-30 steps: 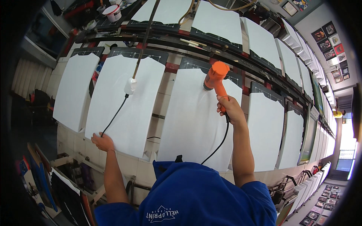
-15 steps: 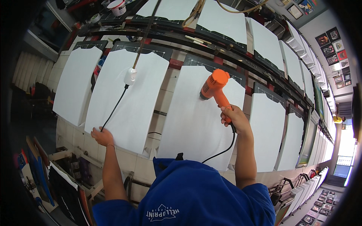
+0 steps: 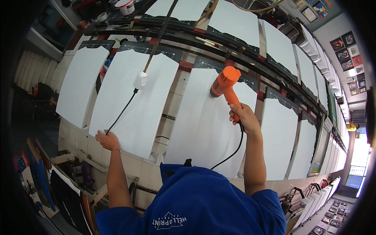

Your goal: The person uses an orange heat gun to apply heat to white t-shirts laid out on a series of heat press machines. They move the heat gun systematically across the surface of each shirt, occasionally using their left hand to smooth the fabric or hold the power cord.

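My right hand [image 3: 246,118] is closed round the handle of an orange heat gun [image 3: 227,78]. Its dark nozzle points down and left, over the upper part of a white fabric-covered board [image 3: 196,113]. A black cord trails from the handle toward my body. To the left, my left hand [image 3: 107,140] is at the near edge of another white-covered board [image 3: 133,109], its fingers closed on a black cord [image 3: 120,113]. That cord runs up to a white extension socket [image 3: 140,80], which hangs on a dark line over this board.
More white-covered boards [image 3: 80,82] stand left and right, and a second row [image 3: 233,27] lies beyond a dark rail [image 3: 184,41]. Pens [image 3: 207,41] rest on the rail. A white bucket [image 3: 125,6] is at the far left. Frames and panels [image 3: 70,199] lean at the near left.
The whole view has shifted slightly, so the boards and socket appear a little farther right. Both hands keep their grips, and the heat gun stays over the same board.
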A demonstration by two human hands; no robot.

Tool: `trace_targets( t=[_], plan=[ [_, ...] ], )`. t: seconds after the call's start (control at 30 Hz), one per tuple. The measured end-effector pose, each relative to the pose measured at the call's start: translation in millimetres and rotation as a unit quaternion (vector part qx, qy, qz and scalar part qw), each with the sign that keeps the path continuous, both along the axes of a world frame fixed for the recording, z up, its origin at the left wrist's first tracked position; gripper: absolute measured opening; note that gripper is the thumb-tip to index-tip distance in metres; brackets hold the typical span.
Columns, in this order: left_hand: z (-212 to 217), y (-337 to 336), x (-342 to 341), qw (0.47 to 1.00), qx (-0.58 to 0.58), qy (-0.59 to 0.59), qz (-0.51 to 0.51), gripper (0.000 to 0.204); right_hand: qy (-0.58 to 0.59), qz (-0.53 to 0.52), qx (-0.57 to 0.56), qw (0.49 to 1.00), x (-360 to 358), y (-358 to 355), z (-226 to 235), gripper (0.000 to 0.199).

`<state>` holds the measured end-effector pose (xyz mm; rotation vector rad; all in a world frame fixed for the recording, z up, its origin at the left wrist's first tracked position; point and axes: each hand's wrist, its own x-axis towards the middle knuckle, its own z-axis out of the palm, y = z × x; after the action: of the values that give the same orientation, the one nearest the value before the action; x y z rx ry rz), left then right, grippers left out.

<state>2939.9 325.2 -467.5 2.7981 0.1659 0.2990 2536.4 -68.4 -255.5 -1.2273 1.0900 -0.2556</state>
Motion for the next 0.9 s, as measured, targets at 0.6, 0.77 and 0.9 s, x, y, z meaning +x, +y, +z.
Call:
trace_targets(
  t=[0.6, 0.77, 0.9],
  plan=[
    [1.5, -1.5, 1.5, 1.000, 0.000, -0.001, 0.001, 0.044, -0.029, 0.010, 0.017, 0.999, 24.5, -17.9, -7.9, 0.030],
    [4.6, -3.0, -1.0, 1.000, 0.004, -0.004, -0.006, 0.045, 0.014, 0.034, -0.003, 0.999, 21.0, -8.4, -2.6, 0.030],
    [3.8, -1.9, -2.0, 1.000, -0.005, -0.017, -0.014, 0.045, 0.035, 0.058, 0.004, 0.998, 6.6, 9.2, 10.7, 0.029]
  ],
)
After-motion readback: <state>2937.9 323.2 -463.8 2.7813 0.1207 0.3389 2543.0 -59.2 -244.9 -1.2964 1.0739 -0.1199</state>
